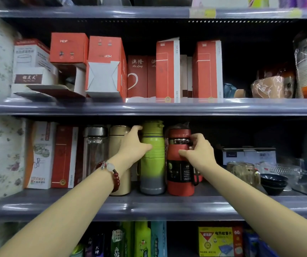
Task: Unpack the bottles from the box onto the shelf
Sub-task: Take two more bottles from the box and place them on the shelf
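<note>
Standing upright on grey shelf (149, 203) — green bottle (152, 156), red bottle (180, 175).

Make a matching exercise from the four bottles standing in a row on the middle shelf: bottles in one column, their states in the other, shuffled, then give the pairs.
Bottles:
1. green bottle
2. red bottle
3. clear glass bottle
4. gold bottle

States:
A. held by the right hand
B. untouched, silver cap
C. gripped by the left hand
D. partly hidden behind the left wrist

Pairs: 1-C, 2-A, 3-B, 4-D
</note>
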